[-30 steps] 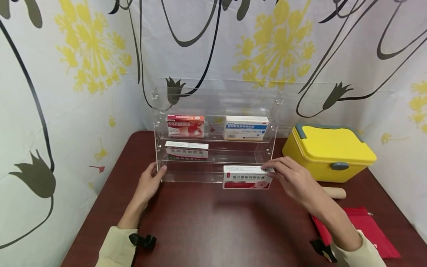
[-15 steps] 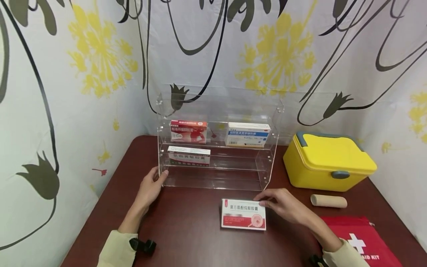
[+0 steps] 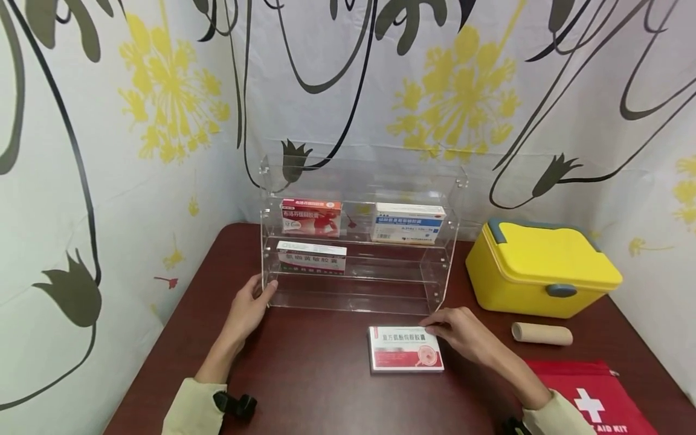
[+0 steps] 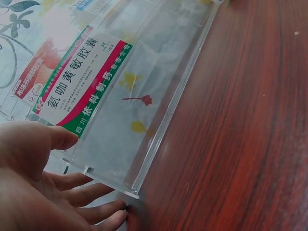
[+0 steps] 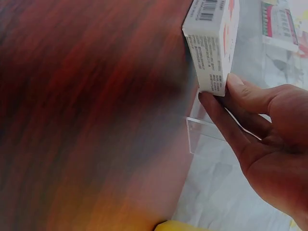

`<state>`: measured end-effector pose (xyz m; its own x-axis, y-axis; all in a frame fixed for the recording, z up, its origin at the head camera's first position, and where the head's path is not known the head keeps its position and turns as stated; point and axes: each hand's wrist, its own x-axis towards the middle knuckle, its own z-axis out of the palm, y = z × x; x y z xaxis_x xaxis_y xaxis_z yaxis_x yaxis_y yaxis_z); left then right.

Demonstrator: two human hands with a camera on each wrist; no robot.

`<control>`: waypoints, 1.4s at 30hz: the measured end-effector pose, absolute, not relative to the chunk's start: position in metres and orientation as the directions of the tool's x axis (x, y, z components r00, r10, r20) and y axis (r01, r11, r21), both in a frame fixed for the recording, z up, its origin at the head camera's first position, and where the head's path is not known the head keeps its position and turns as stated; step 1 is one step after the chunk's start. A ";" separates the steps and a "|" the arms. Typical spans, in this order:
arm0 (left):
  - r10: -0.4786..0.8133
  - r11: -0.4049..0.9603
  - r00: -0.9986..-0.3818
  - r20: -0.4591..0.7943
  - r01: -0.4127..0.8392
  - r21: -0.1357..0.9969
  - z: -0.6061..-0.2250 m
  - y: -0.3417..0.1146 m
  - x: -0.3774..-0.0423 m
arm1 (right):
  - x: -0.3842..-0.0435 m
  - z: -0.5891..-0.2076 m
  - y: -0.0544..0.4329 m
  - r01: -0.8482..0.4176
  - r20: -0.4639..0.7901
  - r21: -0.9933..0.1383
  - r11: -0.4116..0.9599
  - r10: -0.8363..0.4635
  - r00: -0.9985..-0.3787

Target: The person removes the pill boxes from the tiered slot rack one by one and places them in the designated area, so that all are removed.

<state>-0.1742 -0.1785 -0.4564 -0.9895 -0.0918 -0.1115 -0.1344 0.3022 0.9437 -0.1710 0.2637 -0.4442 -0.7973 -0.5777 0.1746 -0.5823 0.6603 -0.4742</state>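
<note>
A white and red medicine box (image 3: 406, 349) is low over or on the table in front of the shelf; whether it touches the wood I cannot tell. My right hand (image 3: 462, 338) pinches its far right corner between thumb and fingers, seen closely as the box's end (image 5: 209, 60) in the right wrist view. My left hand (image 3: 247, 308) holds the left side panel of the clear acrylic shelf (image 3: 348, 300), thumb inside and fingers outside. Upon the shelf's tiers are a red medicine box (image 3: 311, 219), a blue and white medicine box (image 3: 408, 223) and a green-edged medicine box (image 4: 79, 79).
A yellow lidded case (image 3: 544, 272) stands right of the shelf. In front of it lie a beige roll (image 3: 542, 333) and a red first aid pouch (image 3: 589, 393). Patterned cloth (image 3: 348, 78) hangs behind the dark wooden table (image 3: 304, 374).
My right hand has brought the white and red medicine box from the shelf's lowest tier down and toward me. It tipped back, face up. My left hand has stayed on the shelf's side.
</note>
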 end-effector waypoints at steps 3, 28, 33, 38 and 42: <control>-0.093 0.303 -0.990 -0.107 -0.131 0.944 -0.457 -0.178 -0.175 | -0.171 -0.445 0.264 -0.561 0.153 -0.485 0.670 -0.567 -0.809; -0.112 0.309 -0.989 -0.095 -0.126 0.943 -0.459 -0.178 -0.177 | -0.165 -0.422 0.257 -0.656 0.400 -0.318 0.684 -0.530 -0.747; -0.106 0.311 -0.991 -0.086 -0.115 0.944 -0.457 -0.179 -0.176 | -0.169 -0.402 0.239 -0.648 0.441 -0.320 0.691 -0.497 -0.747; -0.103 0.319 -0.992 -0.079 -0.109 0.942 -0.458 -0.180 -0.176 | -0.184 -0.380 0.196 -0.717 0.543 -0.318 0.620 -0.501 -0.674; -0.106 0.319 -0.991 -0.080 -0.110 0.941 -0.460 -0.177 -0.176 | -0.200 -0.359 0.158 -0.764 0.602 -0.293 0.574 -0.510 -0.615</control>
